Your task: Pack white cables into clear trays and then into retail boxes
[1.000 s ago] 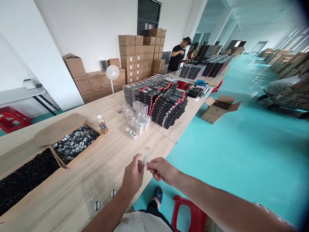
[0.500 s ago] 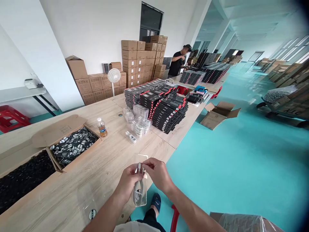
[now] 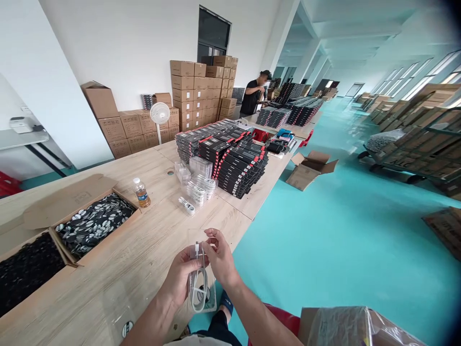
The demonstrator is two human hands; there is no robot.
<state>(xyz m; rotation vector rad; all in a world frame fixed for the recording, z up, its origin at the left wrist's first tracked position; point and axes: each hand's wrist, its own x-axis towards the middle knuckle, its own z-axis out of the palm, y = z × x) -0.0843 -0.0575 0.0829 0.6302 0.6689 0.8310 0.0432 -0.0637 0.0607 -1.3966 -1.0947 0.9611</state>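
Over the table's front edge, my left hand (image 3: 179, 275) is closed around a clear plastic tray (image 3: 213, 303) and a looped white-grey charging cable (image 3: 195, 302). Its thumb presses across the cable near the white connector (image 3: 197, 247) at the upper end. My right hand (image 3: 220, 259) pinches the cable beside that connector with thumb and forefinger, its other fingers loosely curled. A round black label (image 3: 203, 292) shows behind the cable's lower loop. On the table to the left of my left forearm lies another clear plastic piece with a round label (image 3: 127, 328).
Farther up the table (image 3: 158, 240) stand packed cables (image 3: 196, 192), clear trays (image 3: 200, 167) and stacked black boxes (image 3: 237, 168). At left are a drink bottle (image 3: 141, 193) and a carton of round labels (image 3: 95, 223). A plastic-wrapped carton (image 3: 334, 327) is at lower right; a person (image 3: 252, 96) stands beyond.
The view has swung to the right, so the table sits farther left. My right hand's fingers have opened out a little, and the cable's loop sits more to the left across the tray.
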